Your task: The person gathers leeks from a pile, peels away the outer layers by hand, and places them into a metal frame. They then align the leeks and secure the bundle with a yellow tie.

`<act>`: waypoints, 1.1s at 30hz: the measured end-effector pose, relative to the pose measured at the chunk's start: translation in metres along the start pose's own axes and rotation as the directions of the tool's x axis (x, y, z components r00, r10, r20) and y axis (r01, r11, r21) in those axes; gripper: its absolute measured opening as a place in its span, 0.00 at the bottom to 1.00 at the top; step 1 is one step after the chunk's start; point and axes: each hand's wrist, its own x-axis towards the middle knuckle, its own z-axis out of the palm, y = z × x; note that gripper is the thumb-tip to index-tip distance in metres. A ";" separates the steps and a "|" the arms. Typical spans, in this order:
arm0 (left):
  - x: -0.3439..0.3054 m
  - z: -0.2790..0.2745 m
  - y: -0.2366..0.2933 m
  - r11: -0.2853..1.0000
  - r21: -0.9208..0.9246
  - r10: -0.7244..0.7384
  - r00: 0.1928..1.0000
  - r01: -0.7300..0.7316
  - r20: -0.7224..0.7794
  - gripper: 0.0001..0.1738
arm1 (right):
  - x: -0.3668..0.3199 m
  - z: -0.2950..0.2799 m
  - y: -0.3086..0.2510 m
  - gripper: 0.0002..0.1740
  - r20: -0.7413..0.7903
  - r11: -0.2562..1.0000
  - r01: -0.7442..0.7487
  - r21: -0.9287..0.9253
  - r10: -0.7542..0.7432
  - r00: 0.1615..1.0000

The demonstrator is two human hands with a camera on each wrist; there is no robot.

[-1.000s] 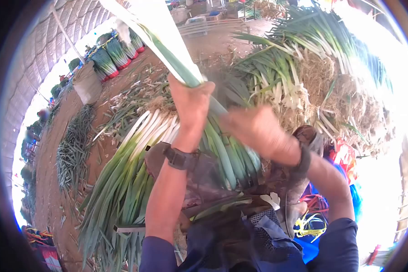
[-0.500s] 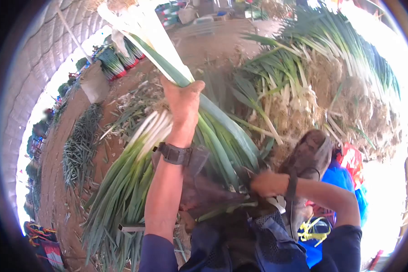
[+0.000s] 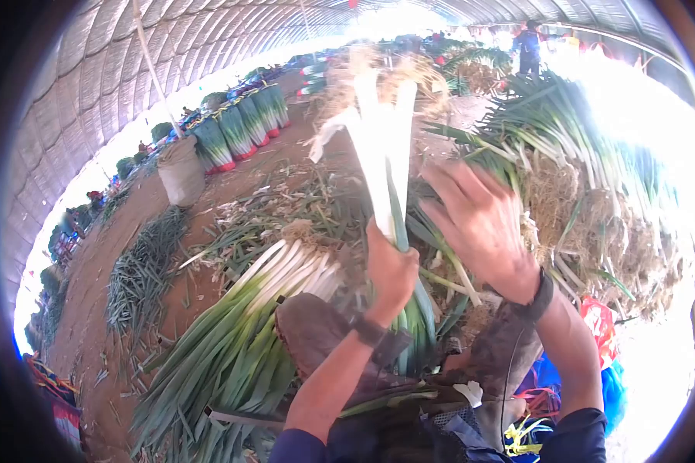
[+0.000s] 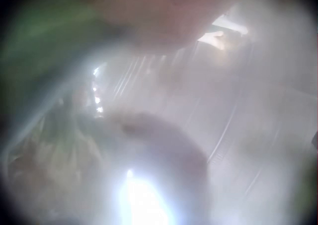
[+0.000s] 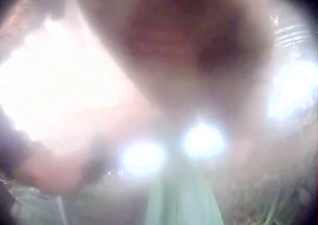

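My left hand (image 3: 394,266) grips a few green onions (image 3: 374,154) round the middle in the head view. Their white shafts point up and away, with shaggy roots at the top and a loose strip of pale skin hanging on the left. Below the fist, green leaves (image 3: 417,316) run down between the knees. Just right of the shafts, my right hand (image 3: 479,224) is raised with its fingers extended, holding nothing visible. Green leaves (image 5: 184,205) show under a blurred hand in the right wrist view. The left wrist view is mostly blurred.
White-stemmed green onions (image 3: 232,332) lie in a heap by the left knee. An unpeeled, rooty pile (image 3: 564,193) rises at the right. Farther left are cut leaves (image 3: 143,270), a sack (image 3: 181,171) and tied bundles (image 3: 243,127). A person (image 3: 528,50) stands far back.
My right hand dropped from the leaves to my lap, then rose beside the shafts. The held green onions went from leaning left to nearly upright. The head view tilted up, showing the tunnel roof.
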 end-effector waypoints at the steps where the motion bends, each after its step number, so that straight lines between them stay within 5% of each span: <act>1: -0.009 0.009 -0.004 1.000 -0.014 -0.001 1.000 0.001 0.013 0.42 | 0.020 -0.009 -0.004 0.29 -0.058 0.983 0.111 -0.147 -0.120 0.991; 5: -0.048 0.040 -0.002 0.977 0.135 0.160 0.985 -0.167 0.058 0.45 | 0.071 -0.004 0.017 0.31 -0.055 0.847 0.246 -0.472 -0.307 0.950; 8: -0.072 0.051 0.006 0.968 0.179 0.154 0.978 -0.178 0.139 0.44 | 0.078 0.004 0.051 0.28 0.167 0.697 0.340 -0.632 -0.306 0.937; 9: -0.078 0.056 0.007 0.965 0.180 0.161 0.974 -0.190 0.162 0.44 | 0.079 -0.008 0.056 0.20 0.426 0.784 0.320 -0.532 -0.080 0.901; 10: -0.084 0.060 0.007 0.963 0.179 0.169 0.968 -0.202 0.183 0.43 | 0.080 -0.019 0.061 0.13 0.657 0.859 0.252 -0.445 0.122 0.744; 13: -0.095 0.067 -0.005 0.940 0.189 0.244 0.947 -0.284 0.211 0.43 | 0.074 -0.038 0.088 0.04 0.585 0.834 0.208 -0.510 0.160 0.795; 15: -0.090 0.064 -0.010 0.936 0.144 0.281 0.930 -0.320 0.237 0.43 | 0.077 -0.052 0.123 0.05 0.393 0.714 0.125 -0.689 0.222 0.892; 16: -0.088 0.060 -0.015 0.927 0.106 0.324 0.912 -0.359 0.253 0.43 | 0.077 -0.068 0.161 0.09 0.075 0.849 0.191 -0.493 -0.177 0.981; 17: -0.088 0.054 -0.019 0.928 0.109 0.319 0.911 -0.356 0.261 0.43 | 0.088 -0.093 0.202 0.16 0.085 0.635 -0.054 -0.771 0.187 0.979; 18: -0.087 0.049 -0.023 0.941 0.038 0.312 0.907 -0.336 0.284 0.44 | 0.091 -0.120 0.271 0.16 -0.227 0.775 -0.186 -0.604 0.057 0.972; 19: -0.084 0.043 -0.028 0.950 -0.032 0.305 0.903 -0.310 0.302 0.44 | 0.095 -0.153 0.241 0.11 -0.220 0.731 -0.607 -0.311 0.566 0.794; 21: -0.070 0.030 -0.036 0.980 -0.024 0.193 0.923 -0.196 0.332 0.45 | 0.066 -0.178 0.222 0.24 -0.035 0.615 -0.327 -0.717 0.437 0.899; 22: -0.059 0.023 -0.037 0.976 -0.081 0.217 0.922 -0.202 0.320 0.43 | 0.052 -0.175 0.234 0.27 0.192 0.487 -0.181 -0.854 0.620 0.761; 23: -0.049 0.017 -0.035 0.967 -0.137 0.247 0.920 -0.214 0.305 0.42 | 0.014 -0.156 0.247 0.28 0.204 0.521 -0.136 -0.843 0.543 0.815; 24: -0.041 0.006 -0.017 0.986 -0.161 0.105 0.927 -0.049 0.359 0.37 | -0.015 -0.143 0.251 0.34 0.313 0.722 -0.117 -0.682 0.433 0.845; 25: -0.034 0.002 -0.011 0.986 -0.153 0.112 0.929 -0.061 0.352 0.37 | -0.001 -0.125 0.198 0.41 0.453 0.651 -0.364 -0.666 0.741 0.496; 26: -0.029 0.000 -0.006 0.977 -0.210 0.109 0.926 -0.033 0.361 0.35 | -0.025 -0.095 0.196 0.60 0.524 0.801 -0.472 -0.369 0.599 0.605; 27: -0.025 -0.002 0.000 0.964 -0.267 0.107 0.921 -0.003 0.375 0.33 | -0.024 -0.078 0.161 0.66 0.572 0.784 -0.563 -0.262 0.596 0.564; 28: -0.024 -0.003 0.011 0.924 -0.370 0.075 0.904 0.095 0.420 0.33 | -0.024 -0.058 0.137 0.65 0.644 0.832 -0.548 -0.080 0.463 0.609; 31: -0.026 0.000 0.036 0.957 -0.274 0.062 0.856 0.094 0.512 0.35 | -0.012 -0.005 0.073 0.51 0.584 0.538 -0.647 0.540 0.314 0.748; 32: -0.028 0.005 0.038 0.955 -0.294 0.194 0.838 -0.042 0.509 0.38 | -0.009 -0.002 0.058 0.51 0.584 0.538 -0.647 0.540 0.315 0.749; 33: -0.028 0.007 0.039 0.956 -0.291 0.190 0.838 -0.040 0.511 0.38 | -0.007 -0.004 0.042 0.44 0.506 0.323 -0.569 0.756 0.263 0.821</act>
